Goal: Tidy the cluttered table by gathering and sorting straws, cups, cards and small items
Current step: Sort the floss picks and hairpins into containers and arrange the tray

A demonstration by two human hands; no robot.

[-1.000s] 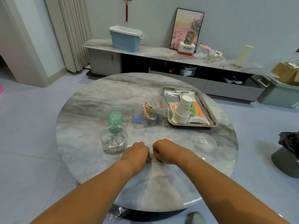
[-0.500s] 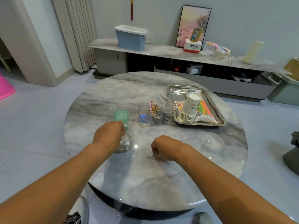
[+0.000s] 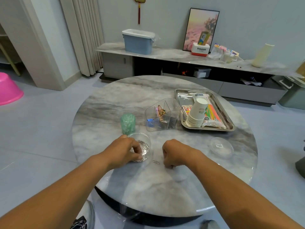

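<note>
Head view: the left hand [image 3: 127, 150] grips the clear jar [image 3: 141, 148] of clips on the worktop [image 3: 115, 100]. Just right of the jar lies one loose clip [image 3: 156, 162]; further right, the right hand [image 3: 173, 152] is curled, fingertips down, contents hidden. Best to steady the jar and pinch the clip by its end.
</note>
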